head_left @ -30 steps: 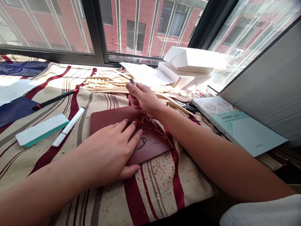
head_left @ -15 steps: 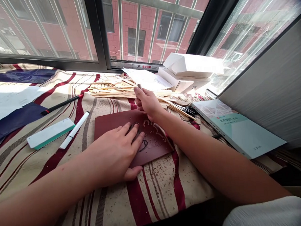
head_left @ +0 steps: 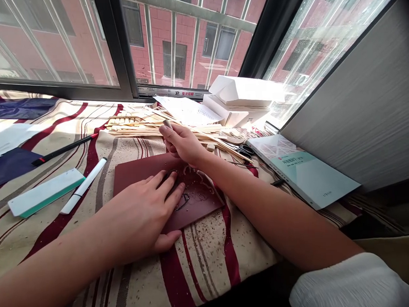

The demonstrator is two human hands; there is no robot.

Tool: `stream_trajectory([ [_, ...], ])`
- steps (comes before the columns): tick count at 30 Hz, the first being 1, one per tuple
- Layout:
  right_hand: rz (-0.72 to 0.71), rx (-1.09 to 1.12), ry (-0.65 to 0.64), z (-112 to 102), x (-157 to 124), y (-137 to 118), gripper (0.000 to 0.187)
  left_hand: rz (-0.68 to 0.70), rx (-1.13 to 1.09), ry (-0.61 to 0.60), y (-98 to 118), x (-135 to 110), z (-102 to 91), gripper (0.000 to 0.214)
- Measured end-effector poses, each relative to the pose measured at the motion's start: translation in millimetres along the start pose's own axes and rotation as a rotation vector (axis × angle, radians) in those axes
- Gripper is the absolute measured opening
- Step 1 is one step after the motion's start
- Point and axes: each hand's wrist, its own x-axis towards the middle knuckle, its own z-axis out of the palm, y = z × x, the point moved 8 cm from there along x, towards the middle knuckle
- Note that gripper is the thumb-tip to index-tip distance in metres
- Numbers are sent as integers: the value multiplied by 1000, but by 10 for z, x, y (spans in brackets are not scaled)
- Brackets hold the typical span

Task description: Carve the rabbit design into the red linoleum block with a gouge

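Observation:
A reddish-brown board lies on the striped cloth, with carved grooves and dark drawn lines across its right part. My left hand rests flat on it, fingers spread, thumb by the near edge. Over the board's far edge, my right hand is closed in a fist around a carving tool. Only the tool's handle end sticks out above the thumb; its tip is hidden behind the hand. Crumb-like shavings are scattered on the cloth in front of the board.
Left lie a capped white marker, a white-and-green block and a black pencil. Thin wooden sticks, a paper sheet and a white box sit by the window. Rightward are scissors and a book.
The whole view has swung slightly to the right. My right hand has shifted a little left over the board, still gripping the tool. My left hand stays in place on the board.

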Motion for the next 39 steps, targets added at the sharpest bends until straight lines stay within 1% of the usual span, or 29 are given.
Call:
stream_trajectory([
  [1, 28, 11, -37, 20, -6, 6, 48, -3, -7, 7, -4, -4, 1, 75],
  [2, 65, 29, -111, 68, -17, 13, 48, -2, -7, 19, -6, -10, -1, 75],
  [5, 192, 92, -403, 276, -101, 35, 50, 24, 18, 58, 0, -28, -7, 76],
  [6, 223, 100, -466, 322, -129, 40, 51, 36, 26, 71, 5, -33, -12, 76],
  [7, 243, 98, -490, 342, -143, 46, 50, 43, 32, 80, 8, -35, -13, 76],
  [8, 252, 91, -469, 334, -137, 53, 49, 49, 38, 85, 10, -34, -12, 77],
  [9, 246, 83, -405, 295, -114, 56, 49, 50, 44, 87, 9, -31, -7, 78],
  [10, 231, 77, -302, 226, -82, 57, 48, 47, 50, 91, 6, -26, 0, 79],
  [13, 166, 66, 90, -71, -32, 59, 46, 28, 50, 126, -15, -12, 16, 82],
  [14, 146, 56, 187, -149, -38, 59, 45, 25, 43, 143, -20, -11, 18, 82],
  [15, 128, 41, 246, -198, -48, 57, 45, 23, 36, 157, -25, -12, 19, 82],
  [16, 108, 24, 267, -219, -55, 51, 44, 25, 30, 165, -27, -12, 20, 82],
  [17, 87, 10, 255, -217, -61, 39, 43, 31, 28, 167, -25, -12, 19, 82],
  [20, 48, 11, 117, -143, -91, -7, 42, 53, 53, 161, -5, -7, -3, 81],
  [23, 62, 45, -37, -79, -120, -26, 44, 59, 84, 137, 9, 7, -26, 78],
  [25, 99, 71, -69, -91, -104, 10, 46, 53, 87, 123, 10, 15, -33, 77],
  [26, 123, 77, -52, -115, -85, 47, 47, 50, 86, 119, 10, 17, -36, 77],
  [27, 141, 75, -8, -155, -61, 85, 47, 48, 86, 116, 10, 19, -37, 78],
  [28, 145, 65, 66, -209, -40, 117, 47, 49, 88, 111, 13, 21, -35, 79],
  [31, 73, 3, 347, -373, -50, 106, 43, 61, 106, 114, 26, 25, -40, 81],
  [32, 40, -12, 407, -394, -76, 73, 42, 65, 114, 120, 30, 27, -44, 81],
  [33, 19, -17, 417, -383, -99, 39, 40, 66, 120, 127, 32, 28, -48, 81],
  [34, 16, -13, 372, -341, -110, 11, 40, 65, 124, 132, 34, 29, -51, 80],
  [35, 28, 4, 279, -272, -115, -8, 39, 63, 126, 131, 35, 29, -50, 80],
  [37, 81, 72, 42, -117, -136, -27, 42, 60, 124, 120, 36, 22, -42, 80],
  [38, 107, 113, -53, -65, -154, -30, 44, 56, 118, 116, 35, 15, -39, 80],
  [39, 127, 150, -107, -43, -167, -28, 46, 49, 112, 114, 30, 7, -39, 80],
])
